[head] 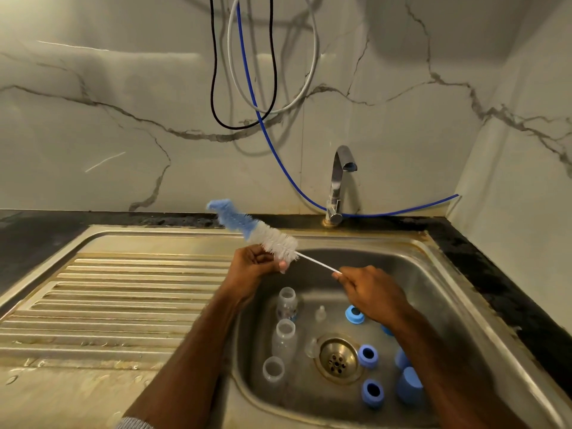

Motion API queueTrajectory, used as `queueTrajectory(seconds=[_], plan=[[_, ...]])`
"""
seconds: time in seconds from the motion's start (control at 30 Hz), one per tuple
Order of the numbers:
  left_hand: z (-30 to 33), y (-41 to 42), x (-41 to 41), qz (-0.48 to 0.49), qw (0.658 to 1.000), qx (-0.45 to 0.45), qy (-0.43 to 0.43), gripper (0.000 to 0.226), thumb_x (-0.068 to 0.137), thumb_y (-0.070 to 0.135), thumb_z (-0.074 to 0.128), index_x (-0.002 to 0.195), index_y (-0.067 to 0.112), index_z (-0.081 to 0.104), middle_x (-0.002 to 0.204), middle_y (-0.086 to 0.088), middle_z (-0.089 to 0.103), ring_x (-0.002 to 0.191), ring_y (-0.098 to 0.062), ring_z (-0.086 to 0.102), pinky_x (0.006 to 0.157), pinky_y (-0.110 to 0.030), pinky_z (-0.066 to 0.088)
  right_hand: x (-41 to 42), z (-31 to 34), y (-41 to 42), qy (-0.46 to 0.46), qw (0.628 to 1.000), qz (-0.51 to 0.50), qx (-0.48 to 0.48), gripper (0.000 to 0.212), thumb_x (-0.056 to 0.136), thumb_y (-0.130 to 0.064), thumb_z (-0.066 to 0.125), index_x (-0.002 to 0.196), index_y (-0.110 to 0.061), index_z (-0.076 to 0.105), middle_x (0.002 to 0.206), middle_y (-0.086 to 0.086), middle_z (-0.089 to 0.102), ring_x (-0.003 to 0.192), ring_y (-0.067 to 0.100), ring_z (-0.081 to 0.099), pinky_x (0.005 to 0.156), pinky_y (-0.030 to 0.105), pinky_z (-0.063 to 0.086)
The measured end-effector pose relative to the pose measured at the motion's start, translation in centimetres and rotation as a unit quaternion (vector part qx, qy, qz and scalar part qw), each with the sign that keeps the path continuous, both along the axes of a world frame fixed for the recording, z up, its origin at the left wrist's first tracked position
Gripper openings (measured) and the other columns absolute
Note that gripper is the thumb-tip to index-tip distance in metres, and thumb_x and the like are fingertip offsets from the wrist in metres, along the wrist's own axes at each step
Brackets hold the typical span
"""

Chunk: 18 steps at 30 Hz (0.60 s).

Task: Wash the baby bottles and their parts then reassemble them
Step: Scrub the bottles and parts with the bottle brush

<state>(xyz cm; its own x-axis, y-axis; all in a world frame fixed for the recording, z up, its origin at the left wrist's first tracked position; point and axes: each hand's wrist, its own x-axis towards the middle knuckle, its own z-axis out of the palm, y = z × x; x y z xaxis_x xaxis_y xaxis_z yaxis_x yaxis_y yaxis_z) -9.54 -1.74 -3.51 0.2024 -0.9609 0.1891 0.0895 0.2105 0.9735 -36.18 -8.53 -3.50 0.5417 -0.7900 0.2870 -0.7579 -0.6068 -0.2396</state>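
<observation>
Bottles (286,305) stand open-mouthed in the sink (464,305) with blue rings (367,356) scattered round the drain, unwashed I judge (tap (340,184) dry). Above them the left hand (257,263) pinches the brush (263,233) bristles while the right hand (371,292) grips its wire handle, likely readying it for scrubbing.

Both bare forearms reach forward side by side, the left one angled in from lower left. The left hand (255,261) is raised with fingers curled in a grip. The right hand (371,292) sits slightly lower, knuckles up, fingertips pinched together.
</observation>
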Motion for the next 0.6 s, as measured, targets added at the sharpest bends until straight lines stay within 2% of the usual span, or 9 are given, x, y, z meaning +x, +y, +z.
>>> queueTrajectory(seconds=[0.1,0.17,0.3,0.5,0.6], plan=[[0.5,0.4,1.2,0.035,0.993,0.01,0.112,0.028,0.072,0.012,0.084,0.099,0.006,0.077,0.105,-0.02,0.075,0.101,-0.034,0.073,0.082,-0.034,0.061,-1.6,0.1,-0.9,-0.011,0.999,-0.026,0.025,0.04,0.103,-0.051,0.036,0.082,-0.026,0.058,0.059,-0.003,0.055,0.056,0.014,0.055,0.06,0.038,0.053],[0.5,0.6,2.0,0.03,0.989,0.008,0.145,0.032,0.073,0.013,0.084,0.103,0.004,0.075,0.106,-0.022,0.074,0.1,-0.034,0.073,0.082,-0.036,0.062,-2.5,0.1,-1.2,-0.007,0.999,-0.037,0.035,0.041,0.103,-0.051,0.036,0.079,-0.026,0.058,0.06,-0.002,0.056,0.057,0.013,0.056,0.061,0.037,0.053],[0.6,0.5,0.3,0.012,0.999,0.012,0.052,0.03,0.075,0.006,0.079,0.103,0.0,0.071,0.102,-0.019,0.075,0.098,-0.032,0.074,0.08,-0.032,0.061,-0.9,-0.2,-0.4,-0.017,0.999,-0.016,0.022,0.046,0.102,-0.055,0.036,0.074,-0.022,0.054,0.056,-0.002,0.054,0.053,0.014,0.053,0.056,0.038,0.048],[0.8,0.7,1.3,0.044,0.994,0.012,0.098,0.037,0.074,0.011,0.079,0.108,-0.001,0.071,0.103,-0.021,0.075,0.098,-0.033,0.073,0.081,-0.034,0.062,-1.5,-0.2,-0.9,-0.103,0.992,-0.03,0.068,0.043,0.101,-0.05,0.043,0.071,-0.023,0.057,0.056,0.002,0.056,0.053,0.016,0.055,0.058,0.042,0.052],[0.5,0.7,1.7,0.031,0.994,0.019,0.104,0.036,0.076,0.01,0.079,0.108,-0.003,0.07,0.105,-0.021,0.074,0.101,-0.034,0.073,0.08,-0.033,0.062,-1.6,-0.2,-0.7,-0.083,0.993,-0.021,0.079,0.044,0.102,-0.05,0.042,0.071,-0.023,0.057,0.056,0.001,0.055,0.052,0.013,0.053,0.059,0.041,0.051]])
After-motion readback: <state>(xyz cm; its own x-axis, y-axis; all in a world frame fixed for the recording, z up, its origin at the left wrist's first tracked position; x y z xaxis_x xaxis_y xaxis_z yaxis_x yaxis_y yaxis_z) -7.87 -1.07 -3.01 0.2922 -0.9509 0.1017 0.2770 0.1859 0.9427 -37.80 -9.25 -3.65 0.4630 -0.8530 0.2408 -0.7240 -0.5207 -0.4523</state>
